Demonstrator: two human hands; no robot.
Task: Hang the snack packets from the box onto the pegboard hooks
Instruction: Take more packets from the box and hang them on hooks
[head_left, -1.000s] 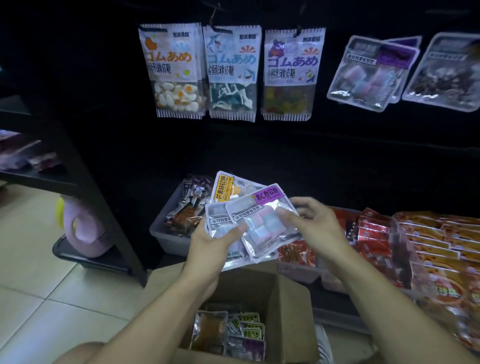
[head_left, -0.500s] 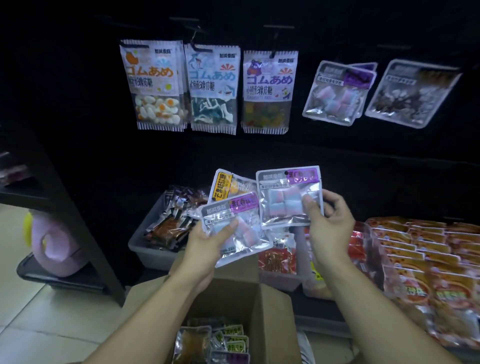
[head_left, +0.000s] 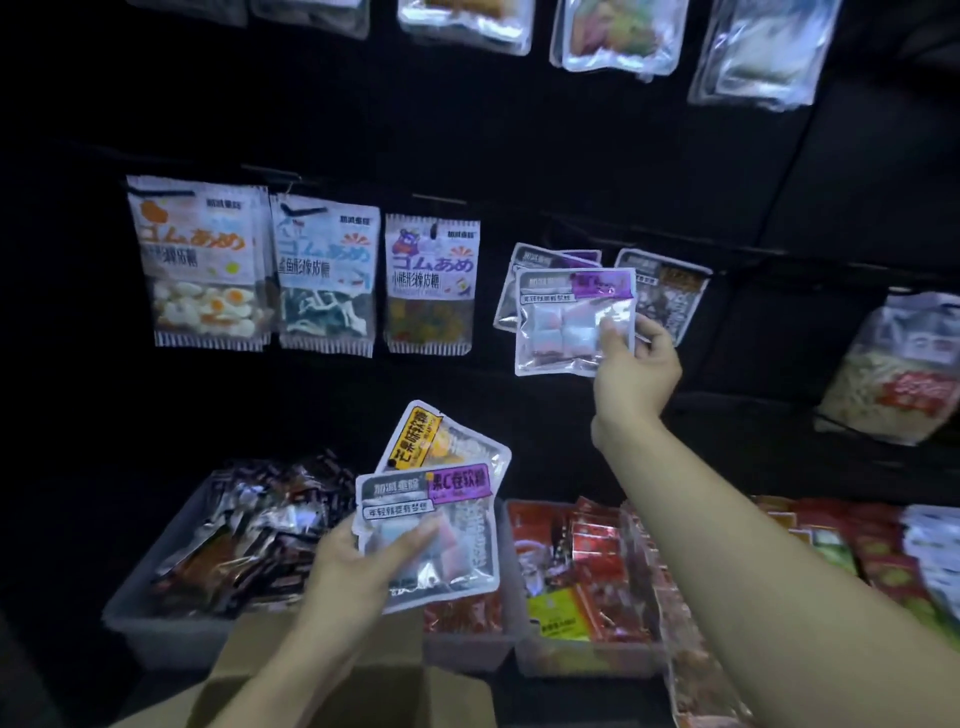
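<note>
Head view: right hand (head_left: 636, 369) pinching clear purple-labelled snack packet (head_left: 574, 319) at black pegboard (head_left: 519, 156); left hand (head_left: 358, 561) gripping fanned clear pkts (head_left: 441, 499) above cardboard box (head_left: 332, 696).

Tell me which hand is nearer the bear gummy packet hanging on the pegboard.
Right. The right hand is raised level with the bear gummy packet, off to its right, gripping a purple-label packet. The left hand is well below it, gripping more packets.

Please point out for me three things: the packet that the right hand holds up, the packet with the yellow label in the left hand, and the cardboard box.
Raised purple-label packet (head_left: 569, 325), head view: its clear window.
Yellow-label packet (head_left: 415, 439), head view: the yellow strip.
Cardboard box (head_left: 311, 696), head view: its near flap.
</note>
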